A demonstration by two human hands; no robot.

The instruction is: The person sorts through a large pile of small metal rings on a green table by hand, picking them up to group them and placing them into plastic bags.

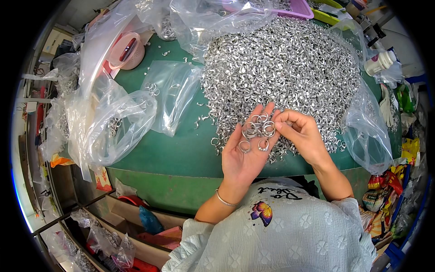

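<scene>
My left hand [242,165] is palm up with its fingers stretched forward, and several silver metal rings [260,127] rest on the palm and fingers. Beside it, the thumb and forefinger of my right hand [304,136] are pinched together at the edge of one ring [268,129]. Its other fingers curl behind, and the exact contact is partly hidden. Both hands are above the near edge of a large heap of small silver metal rings [281,68]. The heap spreads over a green table [181,156].
Clear plastic bags [174,90] lie left of the heap, another bag [367,131] at right. A pink basket [131,56] holding a dark red object stands far left. A purple tray [301,9] sits behind the heap, a white bottle [379,62] at right. An open drawer [149,217] is below left.
</scene>
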